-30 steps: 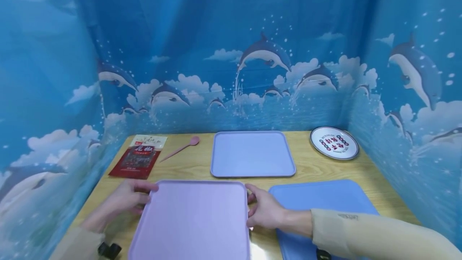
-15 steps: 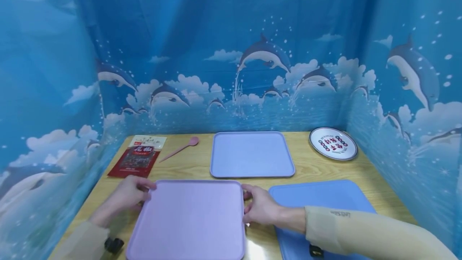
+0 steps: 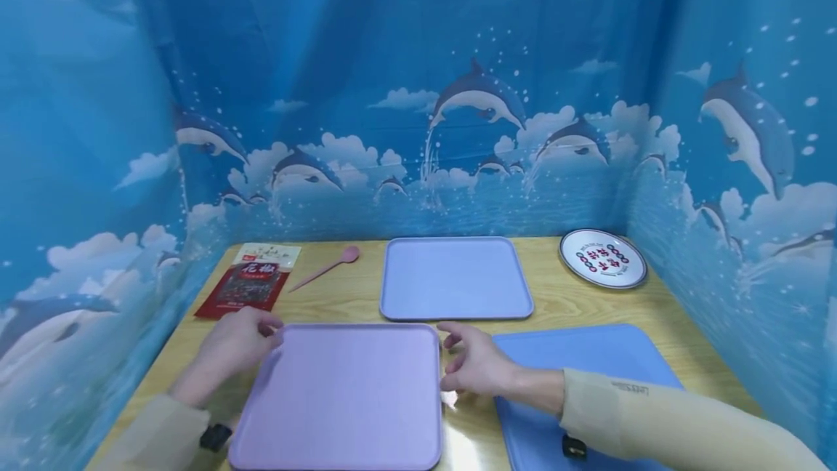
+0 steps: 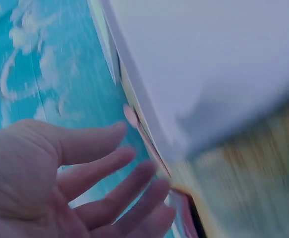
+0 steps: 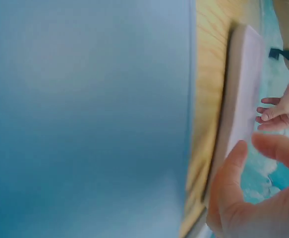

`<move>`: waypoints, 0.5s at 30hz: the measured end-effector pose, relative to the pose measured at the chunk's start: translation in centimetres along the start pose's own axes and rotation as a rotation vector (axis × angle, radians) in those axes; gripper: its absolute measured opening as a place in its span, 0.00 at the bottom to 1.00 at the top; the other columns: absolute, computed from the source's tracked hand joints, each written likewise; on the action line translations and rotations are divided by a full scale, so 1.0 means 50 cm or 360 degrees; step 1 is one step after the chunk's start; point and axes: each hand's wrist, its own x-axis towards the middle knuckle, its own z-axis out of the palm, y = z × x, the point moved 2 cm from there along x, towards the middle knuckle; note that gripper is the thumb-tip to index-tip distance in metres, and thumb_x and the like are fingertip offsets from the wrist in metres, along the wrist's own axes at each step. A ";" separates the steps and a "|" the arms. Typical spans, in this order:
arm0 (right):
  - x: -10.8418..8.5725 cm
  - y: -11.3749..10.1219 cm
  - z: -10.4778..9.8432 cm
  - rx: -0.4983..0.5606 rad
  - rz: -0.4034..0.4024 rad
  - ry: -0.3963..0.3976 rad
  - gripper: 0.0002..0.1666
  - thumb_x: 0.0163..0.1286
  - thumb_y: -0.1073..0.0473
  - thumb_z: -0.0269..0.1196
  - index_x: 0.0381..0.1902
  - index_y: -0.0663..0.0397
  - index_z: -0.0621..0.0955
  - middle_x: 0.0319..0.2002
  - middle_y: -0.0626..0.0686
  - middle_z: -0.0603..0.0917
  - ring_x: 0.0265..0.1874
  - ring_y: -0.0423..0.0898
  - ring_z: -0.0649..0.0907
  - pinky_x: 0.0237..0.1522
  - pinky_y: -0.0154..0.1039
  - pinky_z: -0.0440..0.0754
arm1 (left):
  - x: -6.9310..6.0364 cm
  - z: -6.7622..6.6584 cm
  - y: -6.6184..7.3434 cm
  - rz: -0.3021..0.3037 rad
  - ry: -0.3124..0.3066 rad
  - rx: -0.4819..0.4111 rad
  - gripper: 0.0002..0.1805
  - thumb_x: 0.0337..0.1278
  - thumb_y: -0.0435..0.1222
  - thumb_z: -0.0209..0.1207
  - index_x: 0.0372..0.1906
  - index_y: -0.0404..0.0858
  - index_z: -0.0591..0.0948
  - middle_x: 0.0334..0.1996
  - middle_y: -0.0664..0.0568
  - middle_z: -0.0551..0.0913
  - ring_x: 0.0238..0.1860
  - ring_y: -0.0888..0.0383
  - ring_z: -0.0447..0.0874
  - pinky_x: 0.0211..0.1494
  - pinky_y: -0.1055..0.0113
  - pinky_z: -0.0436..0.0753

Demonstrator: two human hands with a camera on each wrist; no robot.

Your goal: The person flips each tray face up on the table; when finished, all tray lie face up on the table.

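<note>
A large light-purple tray [image 3: 340,398] lies on the wooden table in the near left middle. Beside its upper left corner is my left hand [image 3: 238,344], fingers relaxed; the left wrist view shows that hand [image 4: 85,183] spread, apart from the tray [image 4: 203,59]. At the tray's right edge, my right hand [image 3: 480,363] has its fingers parted and loosely bent. In the right wrist view the right hand [image 5: 258,193] holds nothing, its thumb and fingers separated close to the tray's side [image 5: 241,84].
A smaller lavender tray [image 3: 456,278] lies at the back middle. To the right are a blue tray [image 3: 588,355] under my right forearm and a round patterned plate [image 3: 604,259]. At the back left lie a red spice packet [image 3: 248,282] and a pink spoon [image 3: 349,254]. Dolphin-print curtains surround the table.
The purple tray has shifted slightly left and its near edge has come into view. Both hands held its sides earlier and have now let go.
</note>
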 end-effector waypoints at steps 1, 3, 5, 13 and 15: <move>-0.002 -0.003 -0.008 -0.0020 0.0000 0.0004 0.61 0.50 0.78 0.78 0.84 0.65 0.69 0.64 0.68 0.81 0.36 0.45 0.88 0.31 0.41 0.94 | -0.004 -0.001 0.015 0.0041 0.0051 0.0048 0.20 0.70 0.40 0.73 0.62 0.36 0.91 0.51 0.41 0.95 0.45 0.48 0.93 0.44 0.50 0.93; -0.006 -0.009 -0.025 -0.0078 -0.0001 0.0004 0.59 0.52 0.73 0.82 0.83 0.62 0.72 0.67 0.69 0.81 0.39 0.47 0.88 0.34 0.40 0.94 | -0.013 0.005 0.048 0.0126 0.0135 0.0061 0.22 0.69 0.41 0.73 0.63 0.37 0.90 0.54 0.40 0.95 0.49 0.46 0.94 0.48 0.47 0.93; -0.012 -0.018 -0.044 -0.0139 -0.0003 -0.0014 0.57 0.55 0.69 0.84 0.82 0.59 0.74 0.69 0.69 0.81 0.45 0.50 0.89 0.38 0.40 0.94 | -0.019 0.017 0.083 0.0227 0.0187 0.0000 0.22 0.69 0.40 0.74 0.63 0.37 0.90 0.54 0.40 0.95 0.50 0.46 0.94 0.50 0.47 0.94; -0.040 -0.033 -0.138 -0.0275 -0.0006 -0.0058 0.52 0.65 0.57 0.83 0.83 0.58 0.73 0.75 0.70 0.79 0.64 0.61 0.88 0.50 0.44 0.94 | -0.018 0.082 0.232 0.0452 0.0065 -0.0357 0.18 0.68 0.40 0.75 0.58 0.38 0.92 0.52 0.48 0.96 0.47 0.57 0.93 0.49 0.60 0.95; -0.046 -0.028 -0.164 -0.0312 -0.0006 -0.0034 0.51 0.66 0.55 0.83 0.82 0.58 0.74 0.76 0.70 0.79 0.65 0.63 0.88 0.53 0.47 0.95 | -0.018 0.097 0.265 0.0517 0.0012 -0.0419 0.17 0.68 0.40 0.75 0.56 0.38 0.93 0.49 0.48 0.96 0.44 0.59 0.93 0.45 0.63 0.94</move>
